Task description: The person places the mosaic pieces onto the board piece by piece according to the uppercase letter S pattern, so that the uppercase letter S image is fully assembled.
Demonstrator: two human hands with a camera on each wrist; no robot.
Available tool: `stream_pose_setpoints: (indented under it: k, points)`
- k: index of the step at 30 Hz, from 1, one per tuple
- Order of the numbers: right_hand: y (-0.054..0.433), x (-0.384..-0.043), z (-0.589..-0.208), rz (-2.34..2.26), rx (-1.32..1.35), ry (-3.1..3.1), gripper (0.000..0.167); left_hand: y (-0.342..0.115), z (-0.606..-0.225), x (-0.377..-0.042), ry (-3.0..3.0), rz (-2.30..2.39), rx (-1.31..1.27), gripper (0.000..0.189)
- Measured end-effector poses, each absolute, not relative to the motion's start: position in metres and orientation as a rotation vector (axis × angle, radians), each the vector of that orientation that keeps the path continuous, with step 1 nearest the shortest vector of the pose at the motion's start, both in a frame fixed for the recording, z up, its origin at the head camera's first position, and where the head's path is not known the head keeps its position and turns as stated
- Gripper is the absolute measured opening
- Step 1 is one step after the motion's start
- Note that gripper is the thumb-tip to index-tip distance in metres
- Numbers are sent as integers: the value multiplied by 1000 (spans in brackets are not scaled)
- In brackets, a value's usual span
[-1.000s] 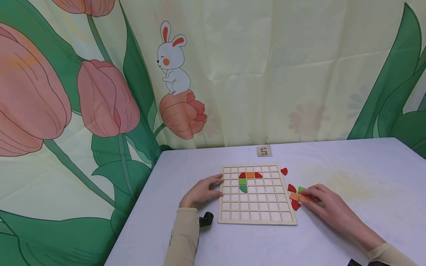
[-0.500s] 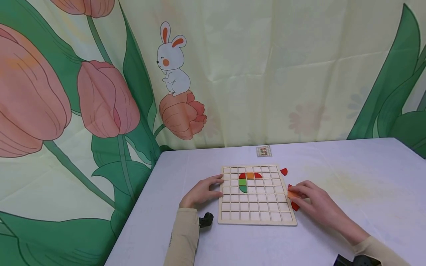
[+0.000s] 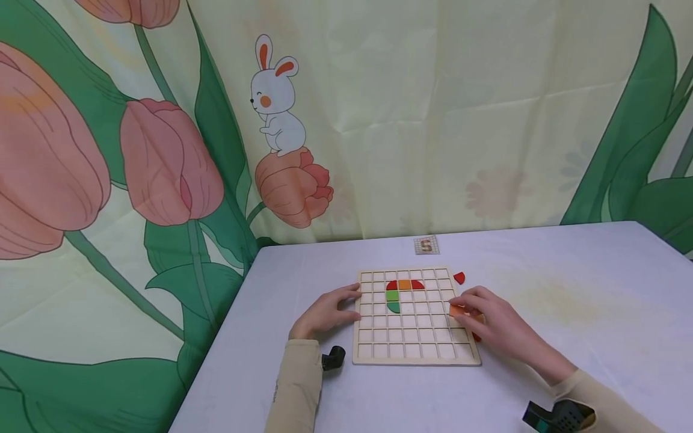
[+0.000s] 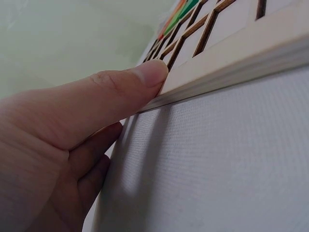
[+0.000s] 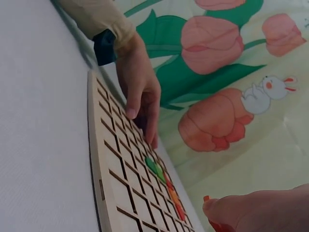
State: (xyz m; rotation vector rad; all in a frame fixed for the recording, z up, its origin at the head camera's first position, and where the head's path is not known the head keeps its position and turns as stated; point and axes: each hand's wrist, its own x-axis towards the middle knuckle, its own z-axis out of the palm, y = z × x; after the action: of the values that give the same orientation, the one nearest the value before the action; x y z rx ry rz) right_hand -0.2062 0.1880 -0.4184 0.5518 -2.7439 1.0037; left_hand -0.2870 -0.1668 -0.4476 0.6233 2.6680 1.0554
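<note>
My left hand (image 3: 327, 311) rests at the left edge of a wooden grid board (image 3: 417, 362). In the left wrist view its thumb (image 4: 120, 92) lies straight against the board's rim, with the other fingers bent behind. My right hand (image 3: 495, 319) pinches an orange tile (image 3: 456, 310) between thumb and fingertips, over the board's right edge. In the grid sit a red quarter-round tile (image 3: 392, 285), an orange square (image 3: 404, 285), another red quarter-round tile (image 3: 417, 285), a light green square (image 3: 392, 296) and a dark green quarter-round tile (image 3: 394, 307).
A loose red tile (image 3: 459, 278) lies off the board's upper right corner. Another red tile (image 3: 477, 338) shows partly under my right hand. A small patterned card (image 3: 426, 245) lies at the back of the white-covered table (image 3: 568, 288). Behind hangs a tulip-and-rabbit curtain (image 3: 395, 120).
My right hand has picked the orange tile from the loose pieces at the right and carried it left to over the board's edge. The left hand has stayed at the board.
</note>
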Motion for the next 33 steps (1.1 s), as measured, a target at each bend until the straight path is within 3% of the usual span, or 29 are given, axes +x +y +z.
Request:
stream_pose_setpoints:
  k: [33]
  points:
    - [131, -257, -425, 1005, 753, -2858, 23, -165, -447, -285, 2667, 1053, 581, 57]
